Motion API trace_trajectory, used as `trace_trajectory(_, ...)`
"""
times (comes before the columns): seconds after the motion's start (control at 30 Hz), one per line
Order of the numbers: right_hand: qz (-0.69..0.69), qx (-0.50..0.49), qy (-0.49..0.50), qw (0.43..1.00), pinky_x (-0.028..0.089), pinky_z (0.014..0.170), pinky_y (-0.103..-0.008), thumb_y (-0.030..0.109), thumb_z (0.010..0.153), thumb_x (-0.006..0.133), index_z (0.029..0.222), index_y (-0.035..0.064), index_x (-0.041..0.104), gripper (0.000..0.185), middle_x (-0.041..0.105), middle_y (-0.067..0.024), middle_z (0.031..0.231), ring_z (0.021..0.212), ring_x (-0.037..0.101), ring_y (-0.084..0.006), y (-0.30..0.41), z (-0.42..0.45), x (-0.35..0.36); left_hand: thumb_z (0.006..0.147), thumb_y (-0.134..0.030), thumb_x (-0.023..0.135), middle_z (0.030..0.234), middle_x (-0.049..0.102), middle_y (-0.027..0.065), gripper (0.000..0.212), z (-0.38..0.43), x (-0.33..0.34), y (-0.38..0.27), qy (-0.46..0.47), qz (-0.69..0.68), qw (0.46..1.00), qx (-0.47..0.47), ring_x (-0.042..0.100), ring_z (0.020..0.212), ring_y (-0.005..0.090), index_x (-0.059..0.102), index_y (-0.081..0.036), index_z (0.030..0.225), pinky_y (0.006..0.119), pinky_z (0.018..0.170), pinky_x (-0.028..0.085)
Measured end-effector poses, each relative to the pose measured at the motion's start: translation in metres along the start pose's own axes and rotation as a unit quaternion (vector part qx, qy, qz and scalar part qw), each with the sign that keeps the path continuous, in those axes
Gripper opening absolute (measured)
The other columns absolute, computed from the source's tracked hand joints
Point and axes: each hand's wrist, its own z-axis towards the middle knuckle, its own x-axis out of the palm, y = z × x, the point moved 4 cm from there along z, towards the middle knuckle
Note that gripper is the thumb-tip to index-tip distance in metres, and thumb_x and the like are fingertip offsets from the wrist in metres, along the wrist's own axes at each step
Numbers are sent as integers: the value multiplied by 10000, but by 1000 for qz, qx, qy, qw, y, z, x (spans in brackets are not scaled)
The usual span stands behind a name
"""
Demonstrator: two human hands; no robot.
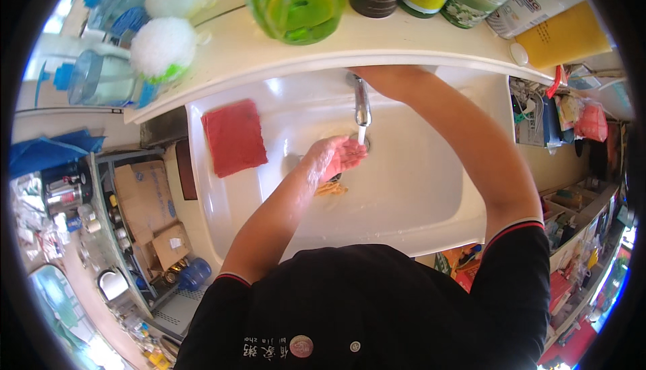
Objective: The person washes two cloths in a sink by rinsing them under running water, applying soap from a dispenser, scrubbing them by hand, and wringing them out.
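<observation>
A stream of water falls from the chrome faucet (362, 101) over the fingers of my left hand (343, 157). That hand is palm up with its fingers apart, holding nothing, and the forearm behind it is wet. My right forearm reaches across the sink to the base of the faucet; the right hand itself is hidden beneath the shelf edge. Below both arms is a white ceramic sink (404, 183). Beside the drain, some yellowish-brown material (331, 188) lies on the basin floor, partly covered by my left hand. A folded red cloth (235, 138) rests on the sink's left side.
Above the sink runs a cream shelf (222, 57) with a container of green liquid (298, 12), several bottles, a yellow tube (562, 37) and white scrubbing puffs (164, 47). At the left stand blue-capped pump bottles (98, 80) and, lower, a rack with cardboard boxes (144, 196).
</observation>
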Motion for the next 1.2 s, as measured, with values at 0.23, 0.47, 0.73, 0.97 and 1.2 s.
trace_trajectory(0.23,26,-196,-284,938,487,699,-336,-33,681,626,871,44,630,204,585,-129,935,852,569,-302,-27,-85,16,876,-184,443,882,615,139,282,53,30,6,28,-125,987,-96,617,816,232,537,57,988,292,736,522)
trace_trajectory(0.47,146,9,-353,924,484,691,-315,-61,706,599,863,42,621,190,597,-102,909,816,585,-256,-85,-180,66,883,-187,457,813,623,74,209,96,79,-1,175,-44,972,-151,593,767,188,586,-23,865,277,672,491)
trace_trajectory(0.73,589,398,-182,680,484,649,-273,137,879,484,862,16,596,166,610,-75,855,776,593,-159,-138,-155,164,828,-184,522,774,618,70,162,97,51,-1,-9,5,995,-96,592,709,179,572,-32,854,280,615,475)
trace_trajectory(0.97,803,384,-20,456,397,487,-239,193,895,409,865,66,551,192,554,-52,684,592,507,-151,-131,-81,247,825,-217,543,859,608,35,168,26,-13,-17,-76,203,975,47,574,793,132,581,-74,904,256,674,429)
trace_trajectory(1.2,829,328,129,435,245,383,-201,278,862,525,615,136,382,319,334,31,516,439,314,-91,-102,-56,231,848,-206,515,894,604,41,176,-7,-67,-12,-163,116,980,16,571,840,149,563,-65,942,252,686,422)
